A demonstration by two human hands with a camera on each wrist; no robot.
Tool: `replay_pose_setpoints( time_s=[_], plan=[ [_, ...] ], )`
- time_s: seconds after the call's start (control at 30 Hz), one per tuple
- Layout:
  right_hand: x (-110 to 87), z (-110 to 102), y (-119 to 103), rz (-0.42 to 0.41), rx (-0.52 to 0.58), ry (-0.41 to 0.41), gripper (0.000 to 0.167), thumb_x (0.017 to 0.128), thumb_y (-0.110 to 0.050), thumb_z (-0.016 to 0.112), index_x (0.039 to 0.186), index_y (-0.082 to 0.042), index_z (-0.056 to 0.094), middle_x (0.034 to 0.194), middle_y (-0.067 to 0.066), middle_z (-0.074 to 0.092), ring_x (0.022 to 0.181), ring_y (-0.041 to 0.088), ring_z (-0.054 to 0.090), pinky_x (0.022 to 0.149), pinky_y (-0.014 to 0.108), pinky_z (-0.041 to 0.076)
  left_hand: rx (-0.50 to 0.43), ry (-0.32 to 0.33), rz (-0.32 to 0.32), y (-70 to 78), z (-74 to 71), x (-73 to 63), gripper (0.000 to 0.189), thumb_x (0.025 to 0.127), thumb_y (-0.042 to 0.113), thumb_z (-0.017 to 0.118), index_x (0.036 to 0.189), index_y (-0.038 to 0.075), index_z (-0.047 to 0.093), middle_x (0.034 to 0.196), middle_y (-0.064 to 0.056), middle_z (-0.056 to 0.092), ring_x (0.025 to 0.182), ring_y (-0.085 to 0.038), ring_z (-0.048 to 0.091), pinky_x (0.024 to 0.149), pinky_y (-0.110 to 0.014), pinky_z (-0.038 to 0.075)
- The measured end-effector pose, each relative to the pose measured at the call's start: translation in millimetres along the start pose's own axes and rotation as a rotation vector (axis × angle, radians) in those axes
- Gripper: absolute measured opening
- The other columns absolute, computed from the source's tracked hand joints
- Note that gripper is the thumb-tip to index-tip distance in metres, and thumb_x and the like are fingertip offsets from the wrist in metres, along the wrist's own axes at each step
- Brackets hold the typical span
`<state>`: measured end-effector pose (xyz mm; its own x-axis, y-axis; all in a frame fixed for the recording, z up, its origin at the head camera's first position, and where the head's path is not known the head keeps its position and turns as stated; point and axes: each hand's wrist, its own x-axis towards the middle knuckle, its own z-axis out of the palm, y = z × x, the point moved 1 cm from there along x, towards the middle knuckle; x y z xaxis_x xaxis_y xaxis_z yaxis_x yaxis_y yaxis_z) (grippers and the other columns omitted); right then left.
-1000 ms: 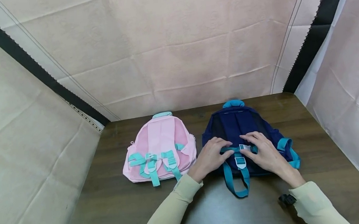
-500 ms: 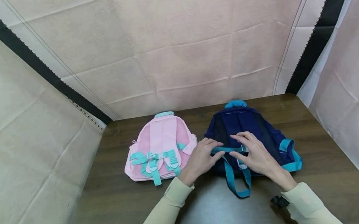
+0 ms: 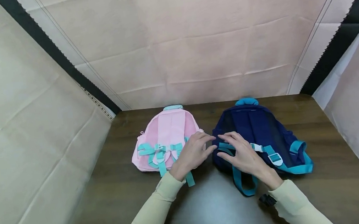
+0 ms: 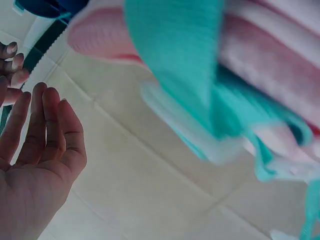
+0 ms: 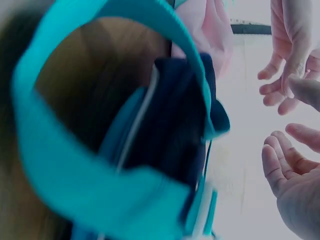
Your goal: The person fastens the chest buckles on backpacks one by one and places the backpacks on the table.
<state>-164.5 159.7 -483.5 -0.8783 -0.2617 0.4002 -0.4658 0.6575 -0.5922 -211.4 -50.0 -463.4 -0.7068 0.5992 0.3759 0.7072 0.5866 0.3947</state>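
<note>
Left hand (image 3: 193,152), right hand (image 3: 243,156): fingers parted, empty; left near pink fabric backpack (image 3: 171,127), right over navy fabric backpack (image 3: 252,123), on brown wooden table (image 3: 98,204); turquoise webbing straps (image 3: 298,169) probably best smoothed flat.

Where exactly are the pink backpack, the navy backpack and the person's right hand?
Pink backpack (image 3: 165,130): head view, on a shoulder strap near its middle.
Navy backpack (image 3: 259,126): head view, on a shoulder strap near its middle.
Right hand (image 3: 246,157): head view, on the back of the hand.
</note>
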Motion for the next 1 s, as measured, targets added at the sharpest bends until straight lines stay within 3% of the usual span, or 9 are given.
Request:
replay_pose_setpoints(
  time_s=[0.23, 0.47, 0.67, 1.0],
  plan=[
    [14.6, 21.1, -12.2, -0.047, 0.024, -0.044, 0.057, 0.094, -0.015, 0.087, 0.145, 0.0, 0.066, 0.135, 0.019, 0.069, 0.118, 0.034, 0.067, 0.097, 0.053, 0.064, -0.003, 0.053, -0.046, -13.9, -14.4, -14.0, 0.03, 0.096, 0.017, 0.085, 0.124, 0.005, 0.081, 0.12, -0.012, 0.082, 0.115, -0.028, 0.074, 0.104, -0.041, 0.063],
    [29.7, 39.6, -21.7, -0.096, 0.01, -0.092, 0.053, 0.095, -0.016, 0.085, 0.142, 0.002, 0.068, 0.132, 0.018, 0.07, 0.119, 0.032, 0.065, 0.097, 0.051, 0.063, 0.037, 0.083, -0.101, -34.3, -31.8, -27.5, 0.029, 0.095, 0.016, 0.086, 0.121, 0.005, 0.082, 0.115, -0.012, 0.082, 0.11, -0.028, 0.074, 0.098, -0.041, 0.064],
    [42.6, 50.0, -27.1, -0.097, -0.003, -0.155, 0.054, 0.095, -0.017, 0.085, 0.142, 0.003, 0.068, 0.134, 0.018, 0.071, 0.115, 0.029, 0.063, 0.092, 0.045, 0.063, 0.05, 0.067, -0.171, -49.1, -47.8, -33.8, 0.028, 0.096, 0.014, 0.085, 0.121, 0.002, 0.081, 0.116, -0.014, 0.082, 0.112, -0.031, 0.073, 0.101, -0.046, 0.063],
    [62.0, 68.8, -37.9, -0.143, 0.068, -0.209, 0.049, 0.097, -0.018, 0.083, 0.14, 0.002, 0.07, 0.131, 0.019, 0.073, 0.115, 0.032, 0.069, 0.098, 0.05, 0.064, 0.088, 0.101, -0.263, -75.7, -64.4, -53.2, 0.028, 0.096, 0.014, 0.084, 0.121, 0.002, 0.081, 0.121, -0.015, 0.081, 0.116, -0.033, 0.074, 0.102, -0.046, 0.063]
  ],
)
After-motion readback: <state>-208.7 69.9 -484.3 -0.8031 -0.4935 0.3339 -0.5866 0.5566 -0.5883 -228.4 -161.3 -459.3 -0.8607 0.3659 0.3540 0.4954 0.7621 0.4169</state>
